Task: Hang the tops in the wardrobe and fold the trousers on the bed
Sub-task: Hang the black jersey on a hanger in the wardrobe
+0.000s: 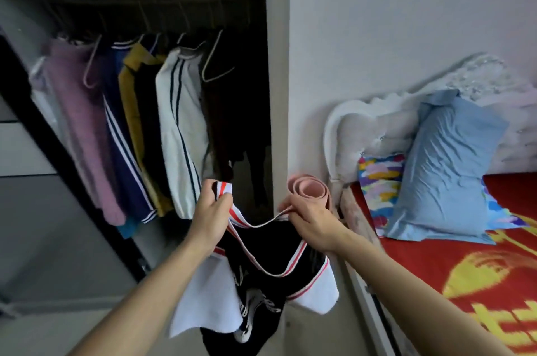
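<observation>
Wardrobe [247,79] interior dark; left hand [210,207], right hand [308,219] grip top [270,242], hem cropped.

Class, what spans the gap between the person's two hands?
Head view: the striped neckband of the top sags between left hand and right hand, both gripping it.

A black top [261,242] with white sleeves and red-and-white striped trim is hanging limp just in front of the open wardrobe [276,64], its neckline sagging between the left hand [210,210] and right hand [311,223] gripping it. Inside the wardrobe, other tops [180,123] are hanging on hangers. The bed [436,254] is standing to its right.
</observation>
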{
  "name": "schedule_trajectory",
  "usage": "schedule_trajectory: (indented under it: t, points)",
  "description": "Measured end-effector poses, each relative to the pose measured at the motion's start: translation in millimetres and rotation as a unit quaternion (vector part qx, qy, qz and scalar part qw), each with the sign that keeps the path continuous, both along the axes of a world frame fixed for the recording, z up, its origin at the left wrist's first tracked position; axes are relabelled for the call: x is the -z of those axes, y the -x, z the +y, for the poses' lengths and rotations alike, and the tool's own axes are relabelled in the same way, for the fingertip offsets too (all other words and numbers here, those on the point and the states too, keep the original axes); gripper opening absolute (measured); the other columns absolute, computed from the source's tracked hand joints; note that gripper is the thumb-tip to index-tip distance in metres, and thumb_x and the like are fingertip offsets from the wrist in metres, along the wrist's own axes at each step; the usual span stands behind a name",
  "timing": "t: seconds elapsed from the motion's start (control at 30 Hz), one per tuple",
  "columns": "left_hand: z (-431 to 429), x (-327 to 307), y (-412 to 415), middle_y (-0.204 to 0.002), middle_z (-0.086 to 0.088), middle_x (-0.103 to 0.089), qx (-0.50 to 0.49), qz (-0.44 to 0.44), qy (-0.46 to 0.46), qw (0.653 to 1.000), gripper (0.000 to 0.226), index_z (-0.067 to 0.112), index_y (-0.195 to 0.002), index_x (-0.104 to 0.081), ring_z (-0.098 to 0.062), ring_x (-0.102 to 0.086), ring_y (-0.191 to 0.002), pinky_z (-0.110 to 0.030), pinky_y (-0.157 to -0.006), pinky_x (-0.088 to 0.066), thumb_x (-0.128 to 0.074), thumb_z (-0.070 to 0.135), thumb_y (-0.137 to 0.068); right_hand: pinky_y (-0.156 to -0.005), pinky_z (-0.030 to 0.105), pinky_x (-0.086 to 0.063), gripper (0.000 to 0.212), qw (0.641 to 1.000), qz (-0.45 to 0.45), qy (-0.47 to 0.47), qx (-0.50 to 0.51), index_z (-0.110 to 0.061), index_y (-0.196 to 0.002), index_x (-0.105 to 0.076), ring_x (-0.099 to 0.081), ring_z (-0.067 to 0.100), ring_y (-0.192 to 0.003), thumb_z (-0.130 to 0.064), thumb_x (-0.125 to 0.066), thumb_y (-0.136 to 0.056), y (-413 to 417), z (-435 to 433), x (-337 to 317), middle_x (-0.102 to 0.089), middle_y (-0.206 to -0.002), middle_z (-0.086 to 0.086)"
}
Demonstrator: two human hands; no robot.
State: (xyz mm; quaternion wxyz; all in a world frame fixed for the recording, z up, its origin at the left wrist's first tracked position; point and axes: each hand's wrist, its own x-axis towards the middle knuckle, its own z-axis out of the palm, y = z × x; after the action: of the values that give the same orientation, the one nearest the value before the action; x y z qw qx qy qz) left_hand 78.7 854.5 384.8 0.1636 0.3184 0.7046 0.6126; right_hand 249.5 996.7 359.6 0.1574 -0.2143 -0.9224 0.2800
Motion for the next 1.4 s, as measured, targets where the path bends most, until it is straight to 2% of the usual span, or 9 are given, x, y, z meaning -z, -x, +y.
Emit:
schedule_trajectory:
  t: [0.07, 0.17, 0.47, 0.73, 0.9, 1.07, 1.17, 1.3, 1.4]
  points:
    - [-20.3, -4.4, 34.4, -0.074, 0.003, -0.05, -0.011, 0.002, -0.002, 1.0, 0.015, 0.017, -0.088, -0.05, -0.006, -0.046, -0.064, -0.019, -0.063, -0.04, -0.046, 0.003, -0.089, -0.084, 0.037, -0.049, 0.028, 0.999, -0.04, -0.029, -0.015, -0.031, -0.099, -0.058, -0.062, 0.018, -0.094, -0.052, -0.043, -0.087, 38.8, -22.2, -0.2, -0.064, -0.097, -0.007]
    - [-38.4, -11.3, 80.0, -0.073, -0.001, -0.049, -0.026, 0.003, 0.005, 1.0, 0.021, 0.013, -0.091, -0.05, -0.006, -0.045, -0.059, -0.018, -0.058, -0.039, -0.044, -0.007, -0.087, -0.07, 0.036, -0.049, 0.049, 0.994, -0.065, -0.093, 0.005, -0.026, -0.079, -0.051, -0.06, 0.017, -0.079, -0.074, -0.04, -0.087, 82.2, -42.5, -2.3, -0.056, -0.082, -0.008]
    - [-26.0, -13.0, 160.7, -0.065, 0.002, -0.048, -0.039, 0.039, -0.031, 0.998, 0.01, 0.007, -0.103, -0.053, -0.003, -0.043, -0.05, -0.013, -0.049, -0.037, -0.054, 0.004, -0.093, -0.069, 0.032, -0.038, 0.033, 0.994, 0.059, -0.05, 0.072, -0.023, -0.075, -0.048, -0.055, 0.018, -0.074, -0.033, -0.042, -0.106, 173.5, -20.3, -10.4, -0.05, -0.077, -0.004]
    - [26.3, -22.3, 241.3, -0.066, 0.0, -0.049, -0.13, 0.123, -0.021, 0.984, 0.004, 0.019, -0.102, -0.054, -0.005, -0.042, -0.048, -0.024, -0.051, -0.038, -0.054, 0.021, -0.099, -0.063, 0.039, -0.042, 0.036, 0.978, 0.171, -0.02, 0.116, -0.013, -0.07, -0.051, -0.055, 0.016, -0.068, -0.031, -0.05, -0.101, 268.8, 44.0, -27.6, -0.054, -0.073, -0.001]
    - [75.1, -55.9, 294.3, -0.079, -0.008, -0.062, -0.147, 0.167, -0.042, 0.974, 0.006, 0.02, -0.103, -0.057, -0.013, -0.049, -0.056, -0.016, -0.053, -0.04, -0.057, 0.024, -0.098, -0.079, 0.036, -0.051, 0.046, 0.968, 0.215, 0.033, 0.126, -0.03, -0.105, -0.064, -0.064, 0.012, -0.089, -0.06, -0.034, -0.088, 331.5, 91.9, -68.7, -0.068, -0.092, -0.01]
    - [126.2, -71.3, 337.1, -0.097, 0.009, -0.067, -0.179, 0.189, -0.064, 0.963, 0.014, 0.026, -0.108, -0.068, -0.002, -0.063, -0.087, -0.014, -0.076, -0.047, -0.061, 0.03, -0.096, -0.075, 0.031, -0.052, 0.047, 0.934, 0.288, 0.107, 0.182, -0.02, -0.128, -0.056, -0.058, -0.001, -0.072, -0.055, -0.048, -0.098, 381.7, 151.6, -110.5, -0.059, -0.078, -0.012]
    - [148.1, -70.5, 351.9, -0.107, 0.009, -0.062, -0.185, 0.194, -0.083, 0.96, 0.018, 0.02, -0.11, -0.071, 0.007, -0.059, -0.098, -0.007, -0.083, -0.044, -0.065, 0.026, -0.094, -0.074, 0.024, -0.041, 0.061, 0.934, 0.247, 0.129, 0.225, -0.02, -0.137, -0.053, -0.054, 0.0, -0.074, -0.064, -0.047, -0.095, 412.3, 178.8, -125.3, -0.058, -0.086, -0.013]
    - [167.9, -72.7, 372.0, -0.101, 0.007, -0.07, -0.151, 0.158, -0.086, 0.972, 0.015, 0.021, -0.106, -0.072, -0.003, -0.066, -0.096, -0.027, -0.09, -0.053, -0.066, 0.025, -0.093, -0.087, 0.034, -0.052, 0.057, 0.944, 0.189, 0.141, 0.229, -0.023, -0.107, -0.069, -0.067, 0.017, -0.096, -0.073, -0.052, -0.085, 447.8, 203.7, -131.4, -0.072, -0.097, -0.004]
    - [176.4, -74.4, 387.7, -0.094, 0.008, -0.074, -0.115, 0.143, -0.086, 0.979, 0.014, 0.021, -0.103, -0.074, -0.008, -0.069, -0.092, -0.033, -0.087, -0.056, -0.067, 0.022, -0.091, -0.087, 0.043, -0.055, 0.027, 0.945, 0.201, 0.129, 0.223, -0.023, -0.087, -0.065, -0.068, 0.02, -0.089, -0.048, -0.058, -0.086, 461.6, 210.0, -129.8, -0.07, -0.084, -0.004]
